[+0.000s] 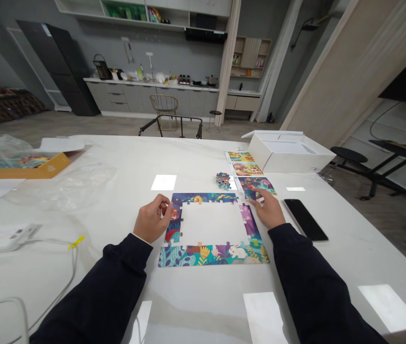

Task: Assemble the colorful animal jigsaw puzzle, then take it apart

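A jigsaw puzzle border [217,253] lies on the white table, its edge pieces joined around a bare middle. A gap shows near its top right corner. My right hand [268,209] pinches a dark blue puzzle piece [250,194] just above that gap, close to the picture cards. My left hand [153,219] is at the border's left side with fingers curled and closed; whether anything is between them is hidden. Behind the border sits a small pile of loose puzzle pieces [222,180].
Colourful picture cards [248,169] lie beside a white box [289,160]. A black phone [305,220] rests right of my right hand. At left are an orange box [24,173], clear plastic wrapping [77,184] and a white power strip [2,238] with its cable.
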The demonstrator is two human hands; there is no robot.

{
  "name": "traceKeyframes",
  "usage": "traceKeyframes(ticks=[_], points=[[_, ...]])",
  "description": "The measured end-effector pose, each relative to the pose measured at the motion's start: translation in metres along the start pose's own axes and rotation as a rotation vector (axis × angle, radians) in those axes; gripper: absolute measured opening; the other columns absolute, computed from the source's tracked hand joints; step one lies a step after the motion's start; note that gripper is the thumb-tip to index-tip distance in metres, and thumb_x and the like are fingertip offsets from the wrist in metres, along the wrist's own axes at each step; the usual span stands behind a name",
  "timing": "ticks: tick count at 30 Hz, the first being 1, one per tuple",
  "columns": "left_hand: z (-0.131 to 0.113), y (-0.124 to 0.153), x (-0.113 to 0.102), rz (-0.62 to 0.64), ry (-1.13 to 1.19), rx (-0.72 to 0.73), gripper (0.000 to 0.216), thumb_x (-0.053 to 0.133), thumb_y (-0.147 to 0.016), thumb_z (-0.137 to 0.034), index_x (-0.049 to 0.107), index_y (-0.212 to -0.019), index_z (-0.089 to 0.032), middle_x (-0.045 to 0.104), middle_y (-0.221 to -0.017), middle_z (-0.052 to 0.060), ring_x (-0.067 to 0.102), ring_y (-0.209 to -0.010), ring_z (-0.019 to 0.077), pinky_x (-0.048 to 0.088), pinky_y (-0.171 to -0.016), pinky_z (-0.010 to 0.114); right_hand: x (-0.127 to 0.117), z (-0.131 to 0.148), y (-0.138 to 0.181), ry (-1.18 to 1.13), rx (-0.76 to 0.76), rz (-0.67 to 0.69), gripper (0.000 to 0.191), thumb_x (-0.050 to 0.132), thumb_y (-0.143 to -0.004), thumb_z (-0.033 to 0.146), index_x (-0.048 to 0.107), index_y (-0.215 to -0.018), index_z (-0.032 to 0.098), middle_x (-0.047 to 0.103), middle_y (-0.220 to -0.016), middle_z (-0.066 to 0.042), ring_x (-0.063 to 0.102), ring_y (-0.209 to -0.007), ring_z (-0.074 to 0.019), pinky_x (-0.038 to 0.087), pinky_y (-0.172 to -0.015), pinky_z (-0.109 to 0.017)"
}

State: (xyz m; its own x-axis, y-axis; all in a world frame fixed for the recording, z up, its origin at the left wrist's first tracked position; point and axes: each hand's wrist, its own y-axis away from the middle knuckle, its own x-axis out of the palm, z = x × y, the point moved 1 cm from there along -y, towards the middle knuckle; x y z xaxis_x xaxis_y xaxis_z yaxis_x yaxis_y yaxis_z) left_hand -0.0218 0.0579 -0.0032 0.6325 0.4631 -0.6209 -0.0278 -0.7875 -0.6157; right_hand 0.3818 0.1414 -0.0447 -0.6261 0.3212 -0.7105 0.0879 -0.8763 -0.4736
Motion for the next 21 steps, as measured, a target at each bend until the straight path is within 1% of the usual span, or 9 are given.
traceKeyframes(ticks=[4,9,17,21], points=[[0.0006,-0.0002,0.0001,0.005,-0.01,-0.002,0.009,0.058,-0.094,-0.026,0.053,-0.088,-0.021,0.053,-0.058,-0.007,0.046,-0.045,0.0095,0.04,-0.052,0.022,0.0045,-0.0073,0.0012,0.017,0.024,0.042,0.036,0.065,-0.089,0.037,0.066,-0.122,0.023,0.072,-0.112,-0.011,0.068,-0.089,-0.0279,0.057,-0.081,-0.048],[0.0007,-0.0005,0.0002,0.006,-0.019,-0.001,0.008,0.057,-0.094,-0.027,0.054,-0.089,-0.021,0.053,-0.057,-0.007,0.047,-0.045,0.0098,0.04,-0.052,0.022,0.0056,-0.0054,0.0012,-0.025,-0.014,0.074,0.036,0.064,-0.091,0.039,0.065,-0.122,0.022,0.072,-0.117,-0.012,0.069,-0.096,-0.0292,0.056,-0.091,-0.051],[-0.0014,-0.0009,-0.0003,-0.003,-0.016,0.011,0.008,0.058,-0.094,-0.026,0.054,-0.088,-0.022,0.051,-0.057,-0.008,0.045,-0.043,0.0095,0.039,-0.051,0.022,0.0055,-0.0023,-0.0004,-0.027,0.0,0.044,0.037,0.062,-0.091,0.043,0.066,-0.119,0.019,0.073,-0.112,-0.014,0.07,-0.103,-0.0322,0.053,-0.095,-0.05],[-0.0017,-0.0007,-0.0001,0.005,-0.012,0.009,0.008,0.058,-0.094,-0.026,0.054,-0.089,-0.022,0.051,-0.057,-0.008,0.045,-0.044,0.0095,0.039,-0.052,0.022,0.0076,-0.0037,-0.0024,-0.037,-0.002,0.046,0.037,0.062,-0.092,0.042,0.065,-0.121,0.018,0.072,-0.116,-0.014,0.069,-0.105,-0.032,0.052,-0.097,-0.051]])
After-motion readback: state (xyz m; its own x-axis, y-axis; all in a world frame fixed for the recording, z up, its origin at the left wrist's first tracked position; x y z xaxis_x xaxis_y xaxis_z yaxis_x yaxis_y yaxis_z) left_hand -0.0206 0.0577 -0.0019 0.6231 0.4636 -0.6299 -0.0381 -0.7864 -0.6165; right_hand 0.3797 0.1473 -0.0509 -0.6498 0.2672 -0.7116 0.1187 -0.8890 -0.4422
